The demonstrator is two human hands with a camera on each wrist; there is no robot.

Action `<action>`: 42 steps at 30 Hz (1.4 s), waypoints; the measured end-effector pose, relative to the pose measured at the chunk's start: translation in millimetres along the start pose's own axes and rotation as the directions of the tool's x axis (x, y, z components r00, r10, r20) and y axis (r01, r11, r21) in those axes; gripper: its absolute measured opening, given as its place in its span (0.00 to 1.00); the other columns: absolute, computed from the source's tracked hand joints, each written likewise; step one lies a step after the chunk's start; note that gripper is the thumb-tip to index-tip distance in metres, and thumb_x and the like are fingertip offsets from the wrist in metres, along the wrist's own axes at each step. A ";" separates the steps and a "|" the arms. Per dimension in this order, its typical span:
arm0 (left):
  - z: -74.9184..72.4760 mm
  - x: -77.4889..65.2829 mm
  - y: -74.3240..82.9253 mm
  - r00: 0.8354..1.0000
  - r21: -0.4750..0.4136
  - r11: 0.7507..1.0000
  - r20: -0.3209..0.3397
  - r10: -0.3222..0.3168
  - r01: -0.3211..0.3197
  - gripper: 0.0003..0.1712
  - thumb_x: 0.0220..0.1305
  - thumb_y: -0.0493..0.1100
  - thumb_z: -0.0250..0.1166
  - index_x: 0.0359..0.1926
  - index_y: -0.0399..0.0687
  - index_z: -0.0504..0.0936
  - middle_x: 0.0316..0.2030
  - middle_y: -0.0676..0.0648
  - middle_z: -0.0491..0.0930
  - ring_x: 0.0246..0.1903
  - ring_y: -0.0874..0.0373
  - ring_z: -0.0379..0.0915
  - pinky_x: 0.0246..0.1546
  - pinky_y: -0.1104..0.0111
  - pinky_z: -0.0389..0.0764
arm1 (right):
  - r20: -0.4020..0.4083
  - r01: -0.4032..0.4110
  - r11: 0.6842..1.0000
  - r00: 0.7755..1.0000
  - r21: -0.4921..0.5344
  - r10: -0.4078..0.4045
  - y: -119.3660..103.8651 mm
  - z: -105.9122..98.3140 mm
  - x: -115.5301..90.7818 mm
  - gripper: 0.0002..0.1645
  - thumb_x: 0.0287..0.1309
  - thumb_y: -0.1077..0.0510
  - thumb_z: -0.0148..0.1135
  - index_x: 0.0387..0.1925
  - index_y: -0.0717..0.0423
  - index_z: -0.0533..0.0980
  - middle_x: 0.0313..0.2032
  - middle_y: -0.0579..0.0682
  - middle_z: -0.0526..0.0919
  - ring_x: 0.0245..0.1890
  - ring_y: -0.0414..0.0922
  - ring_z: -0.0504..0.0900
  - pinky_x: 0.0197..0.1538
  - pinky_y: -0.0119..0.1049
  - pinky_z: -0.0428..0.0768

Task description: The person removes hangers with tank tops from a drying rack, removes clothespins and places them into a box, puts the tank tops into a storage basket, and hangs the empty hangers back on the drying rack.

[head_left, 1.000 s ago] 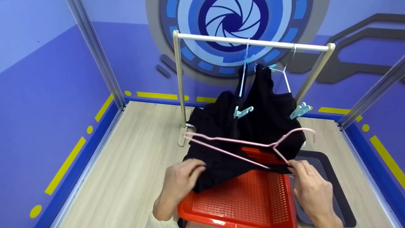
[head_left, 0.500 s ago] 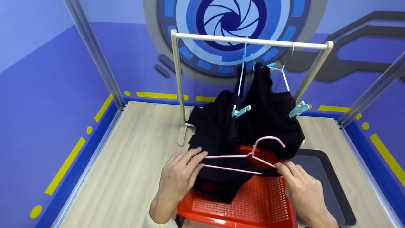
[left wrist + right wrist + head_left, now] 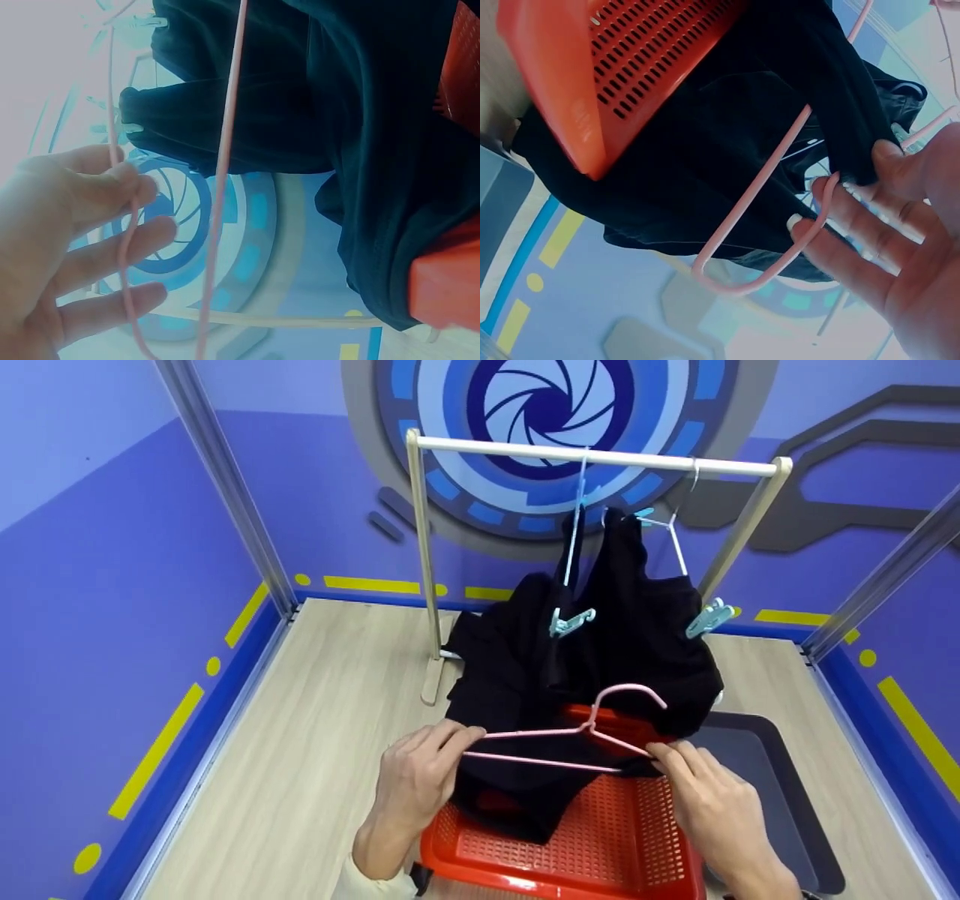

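My left hand point(image 3: 420, 771) pinches the left arm of a pink clothes hanger point(image 3: 532, 732) between thumb and forefinger. In the left wrist view the remaining fingers point(image 3: 150, 238) are spread behind the wire. My right hand point(image 3: 712, 791) grips a black garment point(image 3: 847, 127) near the hanger's right end, which passes through a strap or opening of the cloth. The hanger's hook points up and curves to the right. The rest of this garment sags over a red basket point(image 3: 517, 879).
Behind stands a wooden clothes rack point(image 3: 495, 448) with black garments point(image 3: 637, 622) on hangers, held by light-blue clips point(image 3: 711, 619). A dark grey tray point(image 3: 814, 829) lies right of the basket. Purple-blue walls point(image 3: 120, 607) enclose the wooden tabletop point(image 3: 300, 735).
The left hand has left the cloth and taken hold of the hanger's left arm. The hanger has come down and leftward, and the right hand has shifted slightly left.
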State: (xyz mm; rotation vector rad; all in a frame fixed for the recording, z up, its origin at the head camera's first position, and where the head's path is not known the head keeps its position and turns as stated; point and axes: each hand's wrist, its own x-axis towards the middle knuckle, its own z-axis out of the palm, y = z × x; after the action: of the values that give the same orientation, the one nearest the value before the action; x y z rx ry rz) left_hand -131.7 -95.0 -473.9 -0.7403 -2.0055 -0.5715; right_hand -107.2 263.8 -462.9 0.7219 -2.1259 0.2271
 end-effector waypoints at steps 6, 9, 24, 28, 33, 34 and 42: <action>0.5 -1.4 -1.1 0.999 0.011 1.000 -0.034 0.007 -0.007 0.16 0.63 0.29 0.63 0.43 0.51 0.90 0.35 0.53 0.84 0.27 0.56 0.81 0.27 0.64 0.83 | 0.035 0.001 0.998 0.999 0.060 -0.003 3.8 -1.6 -5.3 0.21 0.84 0.52 0.49 0.47 0.60 0.84 0.37 0.50 0.84 0.31 0.48 0.84 0.28 0.44 0.82; 0.1 -3.3 -2.1 0.999 0.010 1.000 -0.033 -0.002 0.003 0.17 0.61 0.28 0.62 0.43 0.51 0.89 0.35 0.53 0.84 0.27 0.56 0.81 0.27 0.63 0.83 | 0.050 -0.010 0.997 0.999 0.074 0.006 6.9 -1.6 -8.6 0.21 0.84 0.52 0.49 0.46 0.59 0.84 0.38 0.48 0.85 0.33 0.47 0.84 0.31 0.42 0.82; -28.3 -19.9 -27.6 0.993 0.115 0.989 -0.084 -0.083 0.092 0.15 0.63 0.30 0.61 0.40 0.51 0.90 0.32 0.55 0.83 0.24 0.55 0.80 0.21 0.64 0.78 | 0.220 -0.320 0.947 0.923 -0.011 0.314 23.6 9.3 -20.8 0.13 0.59 0.71 0.73 0.43 0.57 0.81 0.37 0.53 0.85 0.34 0.56 0.87 0.26 0.56 0.82; -37.8 -25.5 -32.9 0.988 0.152 0.980 -0.101 -0.116 0.131 0.12 0.71 0.36 0.61 0.39 0.52 0.90 0.31 0.56 0.83 0.21 0.56 0.77 0.18 0.64 0.76 | 0.307 -0.383 0.923 0.875 -0.030 0.373 23.7 13.8 -20.8 0.14 0.57 0.72 0.74 0.39 0.56 0.80 0.36 0.52 0.85 0.31 0.58 0.86 0.25 0.59 0.80; -46.4 -30.9 -38.0 0.979 0.147 0.973 -0.128 -0.160 0.178 0.14 0.79 0.48 0.60 0.39 0.52 0.90 0.31 0.57 0.84 0.20 0.57 0.78 0.17 0.64 0.76 | 0.374 -0.379 0.925 0.856 -0.015 0.357 18.2 20.2 -22.8 0.14 0.56 0.68 0.77 0.37 0.53 0.79 0.32 0.50 0.84 0.26 0.59 0.85 0.22 0.59 0.78; -47.7 -32.0 -38.8 0.977 0.142 0.972 -0.131 -0.167 0.185 0.15 0.80 0.48 0.60 0.39 0.52 0.90 0.31 0.57 0.84 0.20 0.57 0.79 0.17 0.64 0.76 | 0.381 -0.373 0.928 0.857 -0.005 0.347 16.1 21.5 -23.1 0.15 0.55 0.68 0.78 0.37 0.52 0.79 0.32 0.49 0.84 0.26 0.58 0.85 0.22 0.59 0.78; -57.0 -43.0 -40.7 0.955 0.114 0.949 -0.093 -0.283 0.293 0.16 0.80 0.51 0.59 0.40 0.52 0.90 0.32 0.56 0.85 0.22 0.55 0.80 0.17 0.60 0.75 | 0.435 -0.349 0.937 0.849 0.035 0.300 3.3 28.4 -20.9 0.17 0.54 0.68 0.80 0.34 0.50 0.78 0.31 0.45 0.82 0.24 0.51 0.84 0.23 0.51 0.80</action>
State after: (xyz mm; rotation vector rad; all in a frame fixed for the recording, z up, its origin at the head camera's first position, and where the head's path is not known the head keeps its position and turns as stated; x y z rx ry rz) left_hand -108.3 -172.6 -487.3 -0.3446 -2.0716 -0.6238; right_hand -118.6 263.7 -496.4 0.4974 -2.6736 0.4060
